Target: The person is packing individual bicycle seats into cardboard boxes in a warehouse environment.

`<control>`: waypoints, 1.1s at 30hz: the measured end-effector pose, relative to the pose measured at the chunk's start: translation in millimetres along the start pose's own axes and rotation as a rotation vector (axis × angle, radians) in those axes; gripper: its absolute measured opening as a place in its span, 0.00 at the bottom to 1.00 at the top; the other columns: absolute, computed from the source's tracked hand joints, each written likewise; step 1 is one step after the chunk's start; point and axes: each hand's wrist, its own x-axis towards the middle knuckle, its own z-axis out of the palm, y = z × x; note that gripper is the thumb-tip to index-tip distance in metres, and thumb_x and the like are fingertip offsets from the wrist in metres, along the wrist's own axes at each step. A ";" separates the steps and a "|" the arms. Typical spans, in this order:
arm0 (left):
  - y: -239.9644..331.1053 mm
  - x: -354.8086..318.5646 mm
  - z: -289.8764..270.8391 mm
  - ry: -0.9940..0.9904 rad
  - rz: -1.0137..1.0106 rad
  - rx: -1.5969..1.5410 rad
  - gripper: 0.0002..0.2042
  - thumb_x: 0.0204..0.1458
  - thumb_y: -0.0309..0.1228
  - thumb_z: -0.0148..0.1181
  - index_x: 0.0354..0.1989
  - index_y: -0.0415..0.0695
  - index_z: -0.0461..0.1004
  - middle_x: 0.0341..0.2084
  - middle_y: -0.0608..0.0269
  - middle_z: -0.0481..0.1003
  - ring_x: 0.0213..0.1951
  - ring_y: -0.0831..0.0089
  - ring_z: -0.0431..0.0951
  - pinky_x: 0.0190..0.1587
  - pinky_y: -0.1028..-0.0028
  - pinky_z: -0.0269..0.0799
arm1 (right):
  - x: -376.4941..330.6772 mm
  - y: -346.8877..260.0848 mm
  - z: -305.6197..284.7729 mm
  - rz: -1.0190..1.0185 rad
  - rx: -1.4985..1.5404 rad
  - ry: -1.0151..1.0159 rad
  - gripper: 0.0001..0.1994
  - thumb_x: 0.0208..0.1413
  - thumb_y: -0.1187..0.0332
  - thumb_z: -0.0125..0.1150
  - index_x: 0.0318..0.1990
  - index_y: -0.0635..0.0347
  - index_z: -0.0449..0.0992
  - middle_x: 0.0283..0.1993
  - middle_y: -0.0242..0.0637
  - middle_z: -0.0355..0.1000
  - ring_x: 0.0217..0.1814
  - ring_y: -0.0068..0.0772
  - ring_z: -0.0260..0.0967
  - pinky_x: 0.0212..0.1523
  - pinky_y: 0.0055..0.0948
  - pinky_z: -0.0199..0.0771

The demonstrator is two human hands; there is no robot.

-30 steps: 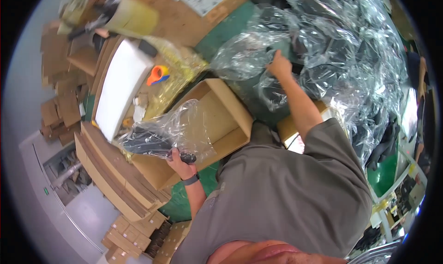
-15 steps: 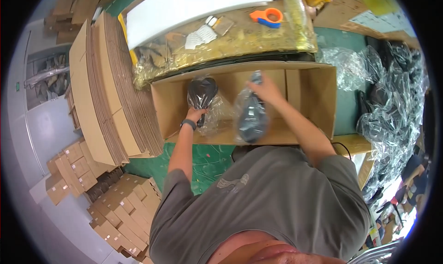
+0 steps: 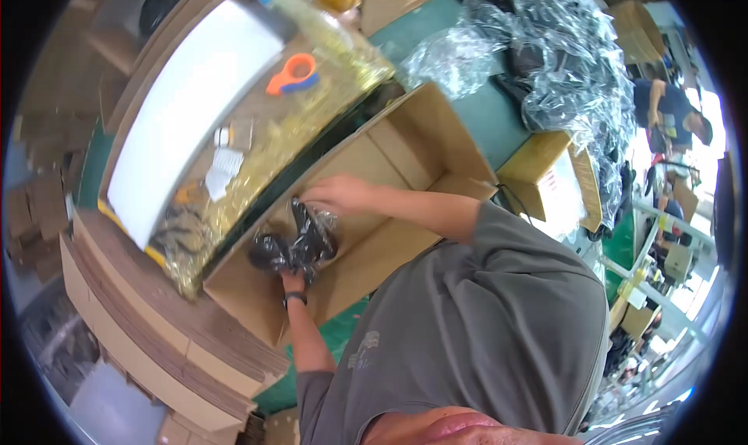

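Two black items in clear plastic bags, each wide at one end and narrow at the other like a bicycle saddle, are inside a long open cardboard box (image 3: 382, 250). My left hand (image 3: 293, 281), with a dark band at its wrist, is closed around the narrow end of the left bagged item (image 3: 269, 252). Beside it, touching or nearly so, lies the second bagged item (image 3: 315, 236). At this one's upper tip are the fingers of my right hand (image 3: 340, 193), closed on the plastic; motion smears them slightly.
Beyond the box is a film-wrapped bench (image 3: 257, 161) carrying an orange-and-blue tape dispenser (image 3: 294, 75), paper labels (image 3: 224, 172) and a white sheet (image 3: 191, 106). Flattened cartons (image 3: 156, 320) stand stacked at left. Plastic-bagged black items (image 3: 557, 71) are heaped right. A person (image 3: 662, 114) is far right.
My right hand has brought its bagged item leftward, next to the one in my left hand. The view has turned, so the box now runs diagonally.
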 end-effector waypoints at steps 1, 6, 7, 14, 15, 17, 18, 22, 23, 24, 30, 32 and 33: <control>16.9 -7.5 -8.9 0.124 0.134 -0.087 0.36 0.57 0.30 0.65 0.72 0.26 0.58 0.70 0.34 0.64 0.72 0.47 0.64 0.75 0.60 0.56 | -38.1 22.7 -56.9 -0.010 -0.277 0.158 0.14 0.60 0.68 0.66 0.53 0.53 0.81 0.42 0.44 0.79 0.45 0.46 0.79 0.48 0.49 0.80; 249.4 -126.2 -3.4 0.407 0.290 -0.237 0.35 0.61 0.25 0.61 0.75 0.31 0.55 0.69 0.36 0.66 0.70 0.49 0.66 0.73 0.59 0.60 | -254.5 157.2 -352.7 0.995 -1.072 0.491 0.15 0.58 0.71 0.59 0.53 0.61 0.72 0.52 0.50 0.76 0.54 0.54 0.75 0.51 0.49 0.79; 293.2 -143.8 6.2 0.370 0.344 -0.313 0.34 0.62 0.25 0.61 0.76 0.33 0.55 0.68 0.37 0.66 0.69 0.51 0.68 0.72 0.59 0.62 | -303.5 195.9 -372.0 1.153 -1.219 0.429 0.13 0.59 0.69 0.59 0.51 0.58 0.73 0.53 0.48 0.76 0.54 0.51 0.76 0.50 0.51 0.79; 556.3 -229.4 103.2 0.154 0.899 -0.034 0.22 0.62 0.25 0.62 0.65 0.40 0.73 0.56 0.49 0.80 0.57 0.56 0.80 0.59 0.61 0.75 | -382.0 244.2 -427.7 1.169 -1.067 0.081 0.45 0.33 0.54 0.86 0.61 0.58 0.70 0.63 0.41 0.74 0.69 0.45 0.67 0.67 0.49 0.64; 588.2 -237.8 121.9 0.085 0.970 0.014 0.20 0.61 0.25 0.62 0.63 0.40 0.75 0.55 0.51 0.81 0.55 0.54 0.81 0.58 0.62 0.76 | -382.6 254.8 -434.2 1.141 -1.065 0.023 0.41 0.34 0.53 0.85 0.58 0.54 0.72 0.62 0.41 0.74 0.66 0.43 0.69 0.64 0.47 0.65; 638.3 -239.7 164.9 -0.077 1.147 0.127 0.18 0.61 0.24 0.62 0.60 0.40 0.76 0.51 0.51 0.82 0.52 0.55 0.83 0.57 0.64 0.77 | -383.4 262.3 -441.2 1.104 -0.994 -0.041 0.33 0.37 0.53 0.84 0.51 0.51 0.76 0.61 0.42 0.76 0.61 0.44 0.73 0.59 0.44 0.69; 654.2 -236.0 185.9 -0.155 1.245 0.183 0.18 0.62 0.24 0.62 0.61 0.39 0.75 0.50 0.50 0.83 0.51 0.57 0.84 0.57 0.66 0.77 | -377.6 250.8 -444.5 1.097 -0.983 -0.039 0.33 0.37 0.53 0.84 0.51 0.51 0.76 0.61 0.42 0.76 0.61 0.44 0.73 0.59 0.44 0.69; 686.8 -230.8 287.3 -0.720 0.638 -0.337 0.21 0.68 0.36 0.61 0.66 0.43 0.72 0.55 0.59 0.81 0.58 0.64 0.81 0.61 0.64 0.74 | -364.5 155.4 -461.5 0.558 -0.714 0.559 0.31 0.41 0.58 0.82 0.52 0.59 0.76 0.53 0.44 0.82 0.62 0.54 0.75 0.58 0.47 0.77; 696.2 -232.6 307.9 -0.695 0.630 -0.346 0.21 0.68 0.36 0.61 0.66 0.43 0.72 0.55 0.59 0.81 0.58 0.64 0.81 0.61 0.64 0.74 | -362.2 121.6 -469.0 0.548 -0.456 0.623 0.30 0.42 0.60 0.82 0.53 0.60 0.76 0.54 0.45 0.81 0.59 0.51 0.77 0.58 0.43 0.78; 706.8 -233.3 327.2 -0.605 0.335 -0.570 0.22 0.70 0.43 0.56 0.67 0.45 0.72 0.57 0.61 0.80 0.60 0.66 0.79 0.64 0.64 0.70 | -363.1 95.9 -471.8 0.534 -0.194 0.684 0.29 0.43 0.62 0.82 0.53 0.62 0.76 0.55 0.46 0.81 0.56 0.48 0.80 0.58 0.39 0.79; 752.9 -235.0 299.4 -0.590 0.267 -1.104 0.23 0.74 0.43 0.50 0.70 0.42 0.68 0.57 0.62 0.78 0.56 0.71 0.78 0.58 0.70 0.72 | -366.1 44.9 -468.1 0.284 0.309 0.827 0.31 0.47 0.78 0.78 0.61 0.64 0.72 0.66 0.48 0.74 0.71 0.40 0.71 0.71 0.38 0.69; 757.3 -227.6 289.5 -0.288 0.429 -0.949 0.21 0.75 0.41 0.48 0.66 0.41 0.72 0.52 0.64 0.79 0.48 0.74 0.80 0.53 0.70 0.76 | -366.1 53.2 -461.5 0.241 0.391 0.829 0.33 0.45 0.77 0.80 0.62 0.63 0.75 0.67 0.48 0.74 0.72 0.41 0.70 0.71 0.39 0.68; 757.8 -223.8 284.0 -0.282 0.427 -0.945 0.21 0.75 0.41 0.48 0.66 0.41 0.72 0.52 0.64 0.79 0.48 0.74 0.80 0.53 0.70 0.76 | -361.6 50.6 -462.9 0.239 0.355 0.789 0.32 0.44 0.76 0.81 0.60 0.61 0.76 0.66 0.49 0.75 0.73 0.42 0.69 0.72 0.40 0.68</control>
